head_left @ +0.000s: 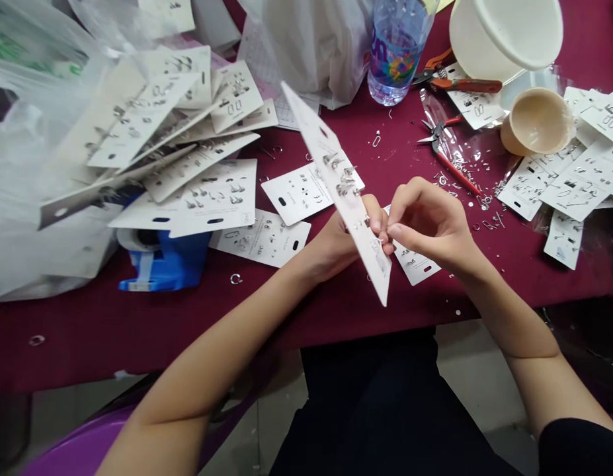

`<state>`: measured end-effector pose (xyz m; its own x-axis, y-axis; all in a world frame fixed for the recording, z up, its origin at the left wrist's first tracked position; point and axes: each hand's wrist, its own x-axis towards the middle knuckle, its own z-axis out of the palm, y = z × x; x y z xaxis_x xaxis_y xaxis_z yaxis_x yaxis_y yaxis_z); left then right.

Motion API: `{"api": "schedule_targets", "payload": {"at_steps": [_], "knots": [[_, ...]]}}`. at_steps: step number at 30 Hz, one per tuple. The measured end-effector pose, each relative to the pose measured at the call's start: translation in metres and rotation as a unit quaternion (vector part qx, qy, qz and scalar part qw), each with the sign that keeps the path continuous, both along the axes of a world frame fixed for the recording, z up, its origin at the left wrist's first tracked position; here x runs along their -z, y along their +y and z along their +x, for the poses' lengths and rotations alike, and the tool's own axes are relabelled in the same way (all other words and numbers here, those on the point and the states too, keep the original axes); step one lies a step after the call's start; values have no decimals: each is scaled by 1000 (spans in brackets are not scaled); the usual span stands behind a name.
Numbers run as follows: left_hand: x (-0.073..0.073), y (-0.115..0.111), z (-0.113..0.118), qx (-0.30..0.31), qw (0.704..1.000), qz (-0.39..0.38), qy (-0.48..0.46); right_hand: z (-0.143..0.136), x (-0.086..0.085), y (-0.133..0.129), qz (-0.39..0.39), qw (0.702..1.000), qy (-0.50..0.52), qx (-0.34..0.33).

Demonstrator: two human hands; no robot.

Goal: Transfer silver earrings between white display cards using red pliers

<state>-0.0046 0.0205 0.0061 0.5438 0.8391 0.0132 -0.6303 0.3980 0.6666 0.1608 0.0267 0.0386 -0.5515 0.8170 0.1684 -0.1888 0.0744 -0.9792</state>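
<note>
My left hand (pixel 338 235) grips a white earring card (pixel 353 215) from behind and holds it up on a slant above the table's front part. Small metal earrings (pixel 342 173) are fixed in the card. On the card's near side, my right hand (pixel 428 218) pinches thumb and forefinger together close to the card's lower edge. Whatever lies between those fingertips is too small to make out. Beneath the hands, another earring card (pixel 416 264) lies flat, partly covered. One more card (pixel 299 192) rests behind my left hand.
A loose pile of earring cards (pixel 217 198) leans over a blue tape dispenser (pixel 182 264) at left. Red-handled pliers (pixel 452 158) lie among scattered metal bits. A water bottle (pixel 398 53), a white tub (pixel 504 33), a beige cup (pixel 537 122) and more cards (pixel 581 178) stand or lie behind and right.
</note>
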Motion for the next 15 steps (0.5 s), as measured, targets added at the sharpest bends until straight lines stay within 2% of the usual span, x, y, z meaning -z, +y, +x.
{"api": "schedule_targets", "payload": {"at_steps": [2, 5, 9, 15], "knots": [[-1, -1, 0, -2, 1000, 6, -2, -1, 6, 0, -46, 998, 52, -8], [-1, -2, -1, 7, 1000, 0, -5, -3, 10, 0, -71, 993, 92, -10], [1, -1, 0, 15, 1000, -9, 2, -4, 12, -1, -83, 992, 92, -5], [1, -1, -2, 16, 1000, -8, 9, -3, 15, -2, -57, 996, 66, 4]]}}
